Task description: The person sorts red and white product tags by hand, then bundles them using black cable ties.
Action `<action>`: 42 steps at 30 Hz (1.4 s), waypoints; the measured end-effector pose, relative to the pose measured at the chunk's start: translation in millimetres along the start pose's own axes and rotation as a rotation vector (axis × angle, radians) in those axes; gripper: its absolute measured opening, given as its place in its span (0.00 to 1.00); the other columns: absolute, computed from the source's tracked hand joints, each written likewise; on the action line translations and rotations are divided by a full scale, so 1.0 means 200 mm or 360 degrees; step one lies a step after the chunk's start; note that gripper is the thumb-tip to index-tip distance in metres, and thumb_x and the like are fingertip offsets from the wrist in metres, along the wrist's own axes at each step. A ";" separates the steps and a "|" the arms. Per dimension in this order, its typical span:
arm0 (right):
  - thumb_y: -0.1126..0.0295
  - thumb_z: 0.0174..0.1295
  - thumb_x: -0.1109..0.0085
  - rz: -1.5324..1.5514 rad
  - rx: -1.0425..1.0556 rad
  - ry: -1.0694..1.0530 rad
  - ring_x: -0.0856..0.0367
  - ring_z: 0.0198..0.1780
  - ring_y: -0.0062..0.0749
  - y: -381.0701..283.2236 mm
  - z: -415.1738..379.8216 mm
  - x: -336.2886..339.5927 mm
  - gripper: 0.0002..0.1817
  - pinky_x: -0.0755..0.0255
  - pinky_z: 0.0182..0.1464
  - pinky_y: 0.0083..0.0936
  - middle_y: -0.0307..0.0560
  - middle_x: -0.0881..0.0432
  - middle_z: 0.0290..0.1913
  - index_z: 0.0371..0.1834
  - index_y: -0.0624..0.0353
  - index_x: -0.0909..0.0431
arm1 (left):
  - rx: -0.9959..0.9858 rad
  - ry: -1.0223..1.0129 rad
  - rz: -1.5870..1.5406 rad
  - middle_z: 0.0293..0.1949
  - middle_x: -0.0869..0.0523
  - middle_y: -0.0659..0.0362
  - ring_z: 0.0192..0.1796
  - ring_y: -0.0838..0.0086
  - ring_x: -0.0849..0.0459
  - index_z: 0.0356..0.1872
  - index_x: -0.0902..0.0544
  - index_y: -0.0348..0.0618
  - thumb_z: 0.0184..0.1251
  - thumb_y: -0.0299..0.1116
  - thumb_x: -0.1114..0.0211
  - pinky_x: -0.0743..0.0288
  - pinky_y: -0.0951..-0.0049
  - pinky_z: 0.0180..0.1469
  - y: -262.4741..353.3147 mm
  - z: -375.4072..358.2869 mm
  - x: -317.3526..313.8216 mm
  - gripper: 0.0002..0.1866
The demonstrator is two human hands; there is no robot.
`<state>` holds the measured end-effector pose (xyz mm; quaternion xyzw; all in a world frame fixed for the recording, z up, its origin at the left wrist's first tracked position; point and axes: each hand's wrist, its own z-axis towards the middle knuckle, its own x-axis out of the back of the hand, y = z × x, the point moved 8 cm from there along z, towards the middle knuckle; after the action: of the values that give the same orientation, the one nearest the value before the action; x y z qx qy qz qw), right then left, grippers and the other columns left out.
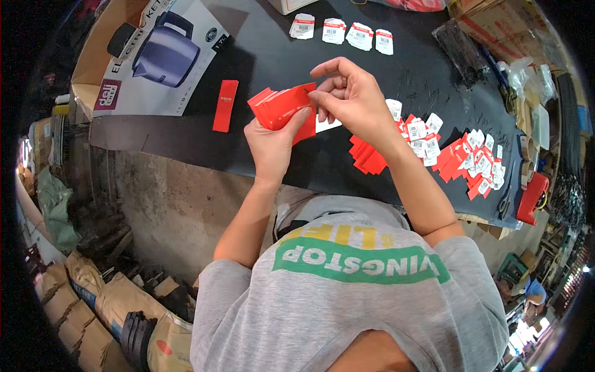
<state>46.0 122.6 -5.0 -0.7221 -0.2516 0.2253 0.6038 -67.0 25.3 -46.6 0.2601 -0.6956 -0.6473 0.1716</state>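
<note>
Long black desk (260, 56) on top. Grey concrete floor (180, 211) below, dirty. Brown sacks (118, 304) piled bottom left. Cardboard boxes (496, 25) top right.

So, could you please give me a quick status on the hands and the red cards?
Left hand grips fanned stack of red cards. Right hand fingers pinch the stack's edge. Loose tags on table, nothing blocking.

Count on worktop (396, 49): four white barcode label stacks (342, 30) in a row at the far edge. One single red card (225, 105) lying alone. One kettle box (158, 59). One red stapler (532, 198) at the right. Two hands: left hand (273, 142), right hand (350, 99). Fanned red cards (282, 106) and loose tag heap (455, 155): too many to count.
</note>
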 end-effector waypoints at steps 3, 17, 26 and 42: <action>0.80 0.57 0.41 0.0046 0.0003 -0.0016 0.19 0.24 0.22 0.00 -0.01 0.02 0.14 0.25 0.26 0.19 0.48 0.19 0.27 0.46 0.71 0.27 | -0.0232 0.0051 0.0199 0.34 0.13 0.61 0.35 0.83 0.18 0.38 0.15 0.35 0.56 0.24 0.29 0.25 0.81 0.39 0.09 -0.02 -0.03 0.09; 0.67 0.60 0.36 -0.0076 0.0168 0.0358 0.24 0.22 0.14 -0.18 -0.14 0.34 0.08 0.32 0.23 0.12 0.37 0.19 0.23 0.33 0.61 0.18 | -0.0738 -0.0250 0.0759 0.28 0.13 0.56 0.30 0.81 0.16 0.35 0.15 0.38 0.55 0.24 0.29 0.24 0.79 0.33 0.31 -0.11 -0.27 0.07; 0.67 0.65 0.42 0.0118 0.0087 0.0687 0.21 0.21 0.20 -0.02 -0.32 0.75 0.10 0.31 0.22 0.14 0.46 0.19 0.27 0.36 0.66 0.24 | 0.0584 -0.0890 0.0004 0.38 0.13 0.58 0.38 0.80 0.17 0.39 0.16 0.35 0.53 0.26 0.27 0.22 0.77 0.42 -0.13 -0.33 -0.47 0.13; 0.69 0.62 0.40 0.0047 -0.0051 0.0979 0.17 0.25 0.28 0.24 -0.32 0.94 0.11 0.22 0.25 0.20 0.50 0.18 0.28 0.36 0.70 0.23 | -0.0273 -0.0210 0.0974 0.34 0.19 0.65 0.35 0.84 0.25 0.45 0.22 0.37 0.61 0.29 0.32 0.30 0.81 0.41 -0.10 0.07 0.08 0.13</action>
<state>235.1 186.4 -46.2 -0.7694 -0.0501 0.0010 0.6368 -86.4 27.0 -70.1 -0.0190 -0.6940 -0.6374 0.3342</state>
